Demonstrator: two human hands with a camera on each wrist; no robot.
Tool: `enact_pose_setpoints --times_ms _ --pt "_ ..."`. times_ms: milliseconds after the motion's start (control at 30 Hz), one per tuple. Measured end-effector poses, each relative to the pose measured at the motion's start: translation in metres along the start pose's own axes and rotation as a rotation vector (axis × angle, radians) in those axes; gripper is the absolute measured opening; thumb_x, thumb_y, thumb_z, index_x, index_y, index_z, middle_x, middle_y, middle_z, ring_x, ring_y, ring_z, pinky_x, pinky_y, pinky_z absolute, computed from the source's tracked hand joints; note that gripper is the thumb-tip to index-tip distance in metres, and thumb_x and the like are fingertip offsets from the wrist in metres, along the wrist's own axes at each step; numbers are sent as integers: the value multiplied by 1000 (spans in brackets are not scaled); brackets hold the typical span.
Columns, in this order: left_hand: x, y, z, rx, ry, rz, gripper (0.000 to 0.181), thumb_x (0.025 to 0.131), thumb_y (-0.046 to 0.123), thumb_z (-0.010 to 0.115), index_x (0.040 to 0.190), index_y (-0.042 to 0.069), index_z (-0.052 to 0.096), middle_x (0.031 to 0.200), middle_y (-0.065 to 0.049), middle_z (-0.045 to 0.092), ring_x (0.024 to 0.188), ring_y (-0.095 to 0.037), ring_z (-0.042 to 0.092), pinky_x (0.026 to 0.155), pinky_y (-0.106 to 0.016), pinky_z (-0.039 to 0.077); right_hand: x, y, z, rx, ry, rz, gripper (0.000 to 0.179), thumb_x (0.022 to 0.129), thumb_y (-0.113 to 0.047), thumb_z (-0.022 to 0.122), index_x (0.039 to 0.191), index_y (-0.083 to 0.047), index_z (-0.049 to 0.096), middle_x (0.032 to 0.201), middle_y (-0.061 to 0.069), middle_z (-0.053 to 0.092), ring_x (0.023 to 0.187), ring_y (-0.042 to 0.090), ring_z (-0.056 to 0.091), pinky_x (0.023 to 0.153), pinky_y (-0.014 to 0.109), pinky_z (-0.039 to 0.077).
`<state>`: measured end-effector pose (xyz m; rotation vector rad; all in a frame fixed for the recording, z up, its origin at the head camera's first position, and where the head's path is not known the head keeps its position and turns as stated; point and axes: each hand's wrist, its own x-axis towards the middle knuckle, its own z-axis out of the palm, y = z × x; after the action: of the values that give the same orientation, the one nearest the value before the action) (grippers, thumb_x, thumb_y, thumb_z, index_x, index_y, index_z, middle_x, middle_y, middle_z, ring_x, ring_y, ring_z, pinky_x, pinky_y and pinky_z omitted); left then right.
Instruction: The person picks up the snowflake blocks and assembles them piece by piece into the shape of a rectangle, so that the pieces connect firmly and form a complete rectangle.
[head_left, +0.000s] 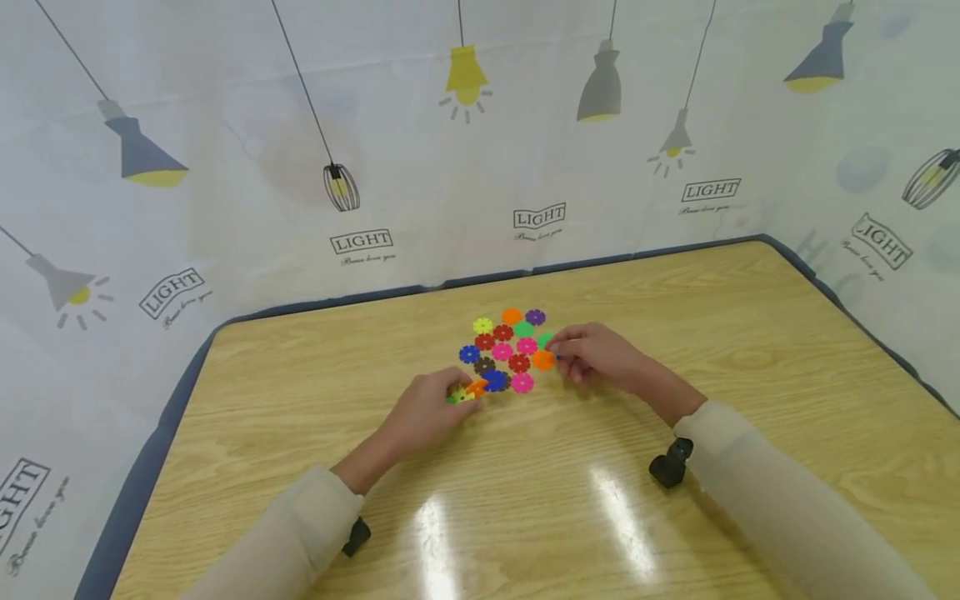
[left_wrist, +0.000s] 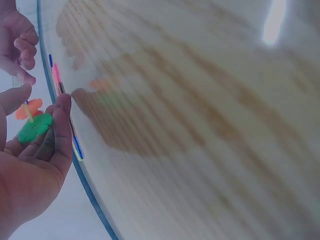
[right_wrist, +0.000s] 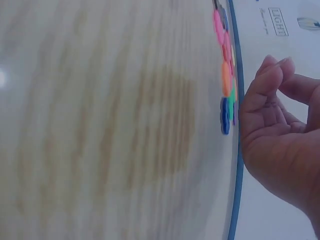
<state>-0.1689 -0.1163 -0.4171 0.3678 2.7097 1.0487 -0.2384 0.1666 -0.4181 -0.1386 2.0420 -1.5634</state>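
Observation:
In the head view, my left hand (head_left: pixel 431 408) holds a few joined interlocking plastic discs at the near-left edge of a group lying on the table. The left wrist view shows a green notched disc (left_wrist: pixel 36 128), a yellow one edge-on and an orange disc (left_wrist: pixel 30 108) between thumb and fingers. My right hand (head_left: pixel 603 358) hovers at the right side of the group, fingers bent and fingertips close to the thumb. Near those fingertips are a green disc (head_left: pixel 545 340) and an orange disc (head_left: pixel 543 360). In the right wrist view, no disc shows between the fingers of the right hand (right_wrist: pixel 280 110).
Several flat discs, among them pink (head_left: pixel 522 382), dark blue (head_left: pixel 469 354) and purple (head_left: pixel 536 317), lie close together on the wooden table (head_left: pixel 337 367). A white lamp-printed curtain (head_left: pixel 420 167) stands behind the table's dark back edge.

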Motion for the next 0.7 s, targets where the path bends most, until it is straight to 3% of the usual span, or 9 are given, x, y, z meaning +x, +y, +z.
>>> enact_pose_setpoints --times_ms 133,467,700 --pt "2 -2 0 -4 -16 -23 35 90 33 71 115 9 64 86 -1 59 74 -17 50 67 -30 43 7 0 -8 -39 54 3 34 101 -18 51 128 3 54 73 7 59 53 14 51 53 25 50" --pt "6 -7 5 13 -68 -28 38 91 34 69 116 7 63 87 -1 59 70 -16 48 64 -29 41 29 8 -20 -173 110 4 37 99 -22 57 133 -8 56 66 5 59 47 13 48 47 24 46" --pt "8 -9 1 8 -145 -30 32 94 34 65 113 9 62 84 -2 57 69 -15 47 63 -29 40 37 11 -17 -310 135 9 39 93 -25 65 130 -13 61 58 1 52 42 12 41 42 22 40"
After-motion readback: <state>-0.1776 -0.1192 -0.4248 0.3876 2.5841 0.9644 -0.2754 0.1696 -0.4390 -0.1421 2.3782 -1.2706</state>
